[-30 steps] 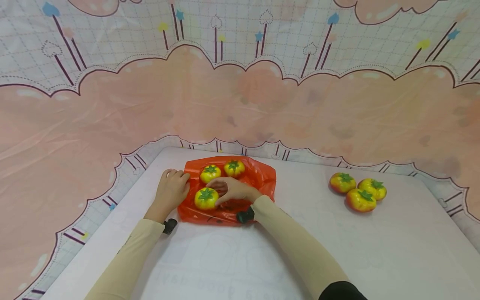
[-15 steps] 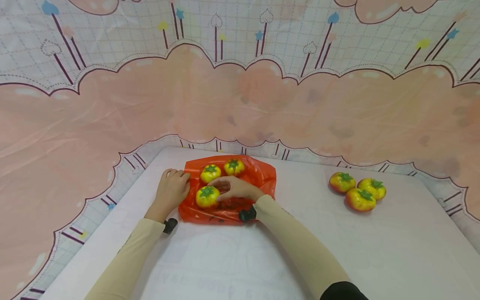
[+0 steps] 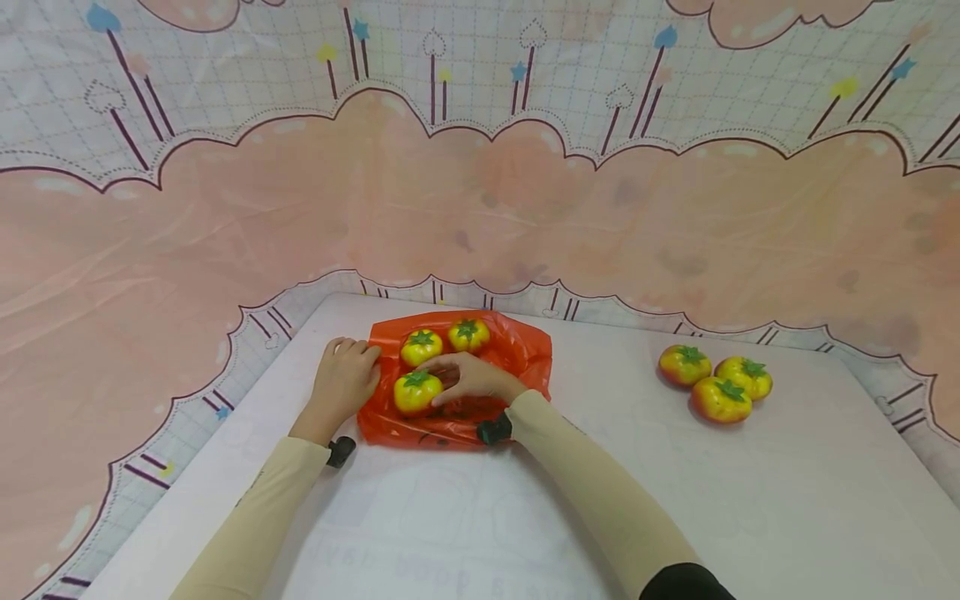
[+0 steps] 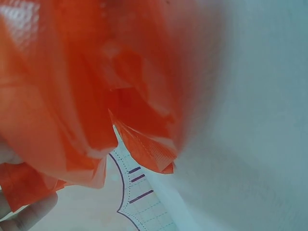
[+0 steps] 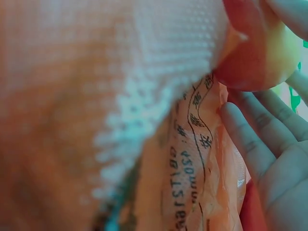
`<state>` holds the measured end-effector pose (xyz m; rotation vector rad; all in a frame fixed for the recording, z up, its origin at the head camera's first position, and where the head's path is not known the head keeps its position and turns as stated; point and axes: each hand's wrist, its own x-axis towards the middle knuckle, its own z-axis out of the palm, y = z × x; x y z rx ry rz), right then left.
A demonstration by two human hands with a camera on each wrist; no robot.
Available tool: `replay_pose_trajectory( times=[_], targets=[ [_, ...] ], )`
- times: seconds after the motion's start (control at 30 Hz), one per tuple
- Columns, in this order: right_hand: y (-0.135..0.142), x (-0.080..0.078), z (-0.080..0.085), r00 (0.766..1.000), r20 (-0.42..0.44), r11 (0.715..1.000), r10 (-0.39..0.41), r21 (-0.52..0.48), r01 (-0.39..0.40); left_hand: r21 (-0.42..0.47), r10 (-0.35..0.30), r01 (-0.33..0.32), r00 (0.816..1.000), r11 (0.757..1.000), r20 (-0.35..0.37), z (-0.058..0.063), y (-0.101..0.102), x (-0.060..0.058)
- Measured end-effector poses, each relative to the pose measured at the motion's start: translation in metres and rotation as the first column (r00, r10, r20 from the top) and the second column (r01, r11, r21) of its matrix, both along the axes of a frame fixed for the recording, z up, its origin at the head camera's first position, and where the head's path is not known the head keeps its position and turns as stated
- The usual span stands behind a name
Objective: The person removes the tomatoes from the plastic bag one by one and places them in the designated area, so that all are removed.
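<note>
A red plastic bag [image 3: 521, 354] lies on the white table. In the head view my left hand [image 3: 343, 383] grips its left edge; the left wrist view shows the bag film [image 4: 72, 96] between the fingers [image 4: 36, 210]. My right hand [image 3: 480, 379] holds a yellow-red persimmon [image 3: 414, 396] with a green calyx, thumb and fingers on either side, over the bag's near part. In the right wrist view that persimmon [image 5: 262, 57] sits beside printed bag film [image 5: 185, 159]. Two more persimmons, one at left [image 3: 422, 347] and one at right [image 3: 468, 335], rest behind it on or in the bag; I cannot tell which.
On the right side of the table [image 3: 600, 467] are three more persimmons [image 3: 722, 400], grouped close together. A patterned pink and white cloth [image 3: 480, 208] rises behind the table and runs along its left and right edges.
The right hand and its persimmon have shifted slightly to the right, and the persimmon has tipped a little. My left hand stays at the bag's edge.
</note>
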<state>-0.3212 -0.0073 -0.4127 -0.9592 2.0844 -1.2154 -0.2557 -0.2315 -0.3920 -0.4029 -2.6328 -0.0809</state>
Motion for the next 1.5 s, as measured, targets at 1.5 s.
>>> replay_pose_trajectory(
  times=[1.5],
  targets=[
    [0.0046,-0.0061,-0.0063,0.998,0.065,0.999,-0.024,-0.023,0.025,0.004,0.008,-0.008,0.999,1.000,0.043,0.0004,-0.0004,0.0010]
  ],
)
